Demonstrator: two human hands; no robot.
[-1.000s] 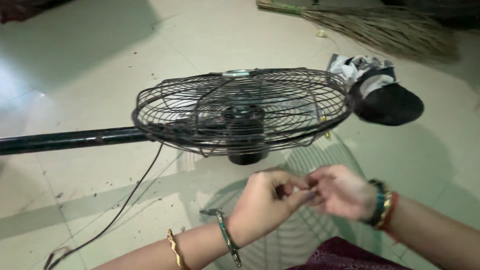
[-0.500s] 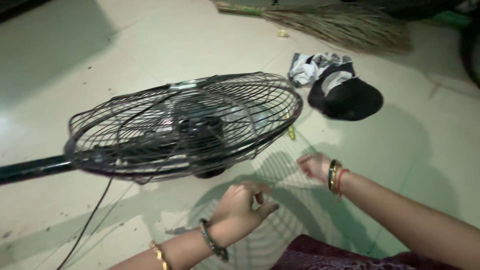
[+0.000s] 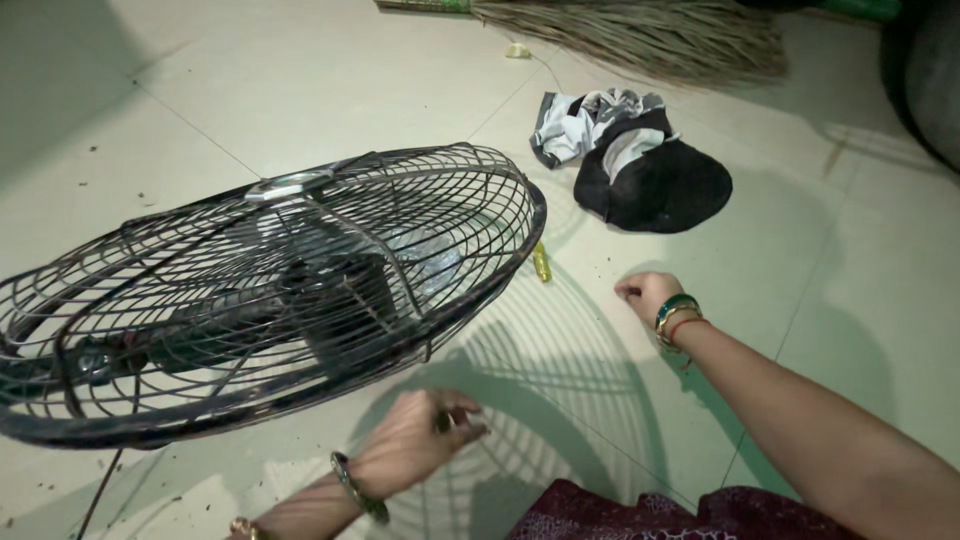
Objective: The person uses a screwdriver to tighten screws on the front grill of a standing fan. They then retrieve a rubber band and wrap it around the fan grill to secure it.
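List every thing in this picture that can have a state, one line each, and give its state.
Fan: lying tipped over on the floor, its wire cage dusty.
Loose grille: flat on the floor, apart from the fan.
Cloth: crumpled in a heap.
Broom: lying flat.
Left hand: fingers pinched around something small.
Right hand: curled, fingertips at the floor.

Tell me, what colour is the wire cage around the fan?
Black, dusty wire cage, seen best in the head view; the left hand is just below it.
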